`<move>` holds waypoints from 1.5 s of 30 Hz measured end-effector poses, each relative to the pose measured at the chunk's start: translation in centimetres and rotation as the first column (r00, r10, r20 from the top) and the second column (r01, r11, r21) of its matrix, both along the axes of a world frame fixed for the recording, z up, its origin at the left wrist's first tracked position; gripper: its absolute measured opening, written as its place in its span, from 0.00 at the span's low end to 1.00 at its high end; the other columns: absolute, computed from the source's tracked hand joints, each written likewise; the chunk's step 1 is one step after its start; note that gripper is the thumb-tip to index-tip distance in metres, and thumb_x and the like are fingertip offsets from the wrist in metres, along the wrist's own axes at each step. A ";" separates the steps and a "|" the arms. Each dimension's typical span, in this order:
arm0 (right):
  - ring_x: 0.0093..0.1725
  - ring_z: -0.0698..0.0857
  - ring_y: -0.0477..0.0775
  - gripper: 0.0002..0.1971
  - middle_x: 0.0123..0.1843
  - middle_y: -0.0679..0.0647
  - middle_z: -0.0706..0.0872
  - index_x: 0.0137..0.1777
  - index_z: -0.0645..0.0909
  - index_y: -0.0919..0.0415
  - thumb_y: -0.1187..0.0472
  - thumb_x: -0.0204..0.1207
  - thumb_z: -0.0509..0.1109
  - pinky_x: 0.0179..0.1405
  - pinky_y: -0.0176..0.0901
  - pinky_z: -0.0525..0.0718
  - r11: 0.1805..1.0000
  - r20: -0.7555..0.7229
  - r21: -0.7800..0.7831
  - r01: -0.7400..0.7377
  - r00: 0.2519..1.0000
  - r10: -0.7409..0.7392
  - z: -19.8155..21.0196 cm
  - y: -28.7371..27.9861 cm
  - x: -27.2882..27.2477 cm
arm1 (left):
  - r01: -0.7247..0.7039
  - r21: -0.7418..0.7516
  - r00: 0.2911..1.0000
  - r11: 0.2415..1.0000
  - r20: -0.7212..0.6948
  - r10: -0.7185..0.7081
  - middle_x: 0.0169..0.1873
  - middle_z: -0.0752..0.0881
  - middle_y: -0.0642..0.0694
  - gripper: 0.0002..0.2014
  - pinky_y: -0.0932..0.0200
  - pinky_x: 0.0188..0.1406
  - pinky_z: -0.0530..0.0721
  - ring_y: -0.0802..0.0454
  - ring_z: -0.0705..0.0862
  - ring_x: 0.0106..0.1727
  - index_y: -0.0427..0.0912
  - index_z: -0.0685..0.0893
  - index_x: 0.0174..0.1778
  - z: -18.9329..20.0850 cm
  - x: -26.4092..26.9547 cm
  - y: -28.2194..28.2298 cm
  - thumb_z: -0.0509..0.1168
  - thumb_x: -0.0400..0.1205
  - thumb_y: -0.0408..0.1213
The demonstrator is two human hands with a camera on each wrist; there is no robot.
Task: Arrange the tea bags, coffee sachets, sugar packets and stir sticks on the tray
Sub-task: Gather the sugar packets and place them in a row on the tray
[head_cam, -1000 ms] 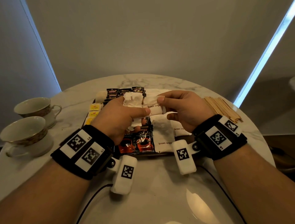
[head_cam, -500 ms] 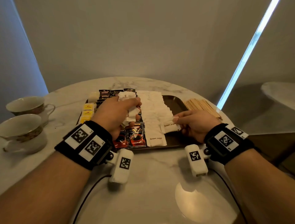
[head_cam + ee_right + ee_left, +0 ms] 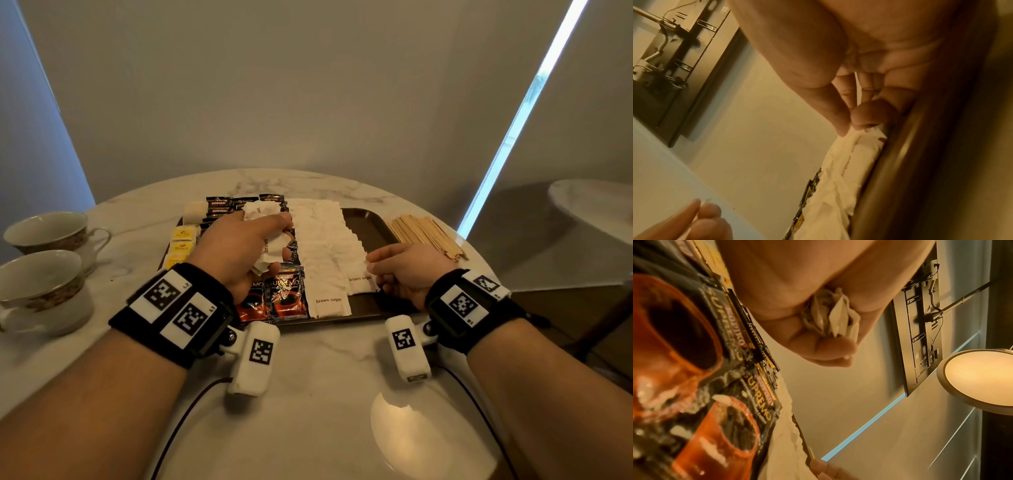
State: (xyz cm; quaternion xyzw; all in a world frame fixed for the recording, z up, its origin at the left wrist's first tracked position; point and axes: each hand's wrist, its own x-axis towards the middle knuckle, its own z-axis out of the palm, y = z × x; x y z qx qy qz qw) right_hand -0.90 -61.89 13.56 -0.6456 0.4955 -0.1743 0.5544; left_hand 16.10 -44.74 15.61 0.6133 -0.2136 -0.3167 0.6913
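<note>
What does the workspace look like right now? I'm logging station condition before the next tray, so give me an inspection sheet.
Surface: round marble table, dark tray on it.
Job's things: tea bags, coffee sachets and brown sugar packets on tray; stir sticks beside tray, on table.
Clutter: two teacups at left.
Hands: left hand grips a bunch of sugar packets; right hand pinches one packet down on the tray.
Cables: wrist-camera leads trail over table.
Surroundings: wall-mounted screen, lamp.

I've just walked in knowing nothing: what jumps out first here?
A dark tray on the marble table, lined with rows of white brown-sugar packets and red coffee sachets. The left hand grips a crumpled bunch of packets; the right hand pinches one packet onto the tray.
</note>
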 end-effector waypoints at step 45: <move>0.35 0.86 0.47 0.06 0.38 0.53 0.90 0.49 0.89 0.62 0.59 0.83 0.74 0.34 0.40 0.84 0.889 0.481 -0.127 -0.440 0.756 0.443 1.6 3.3 6.8 | 0.014 0.017 0.997 1.000 0.079 -0.015 0.35 0.91 0.44 0.07 0.61 0.18 0.75 0.51 0.85 0.28 0.46 0.87 0.38 -0.4 0.7 -0.3 0.77 0.79 0.35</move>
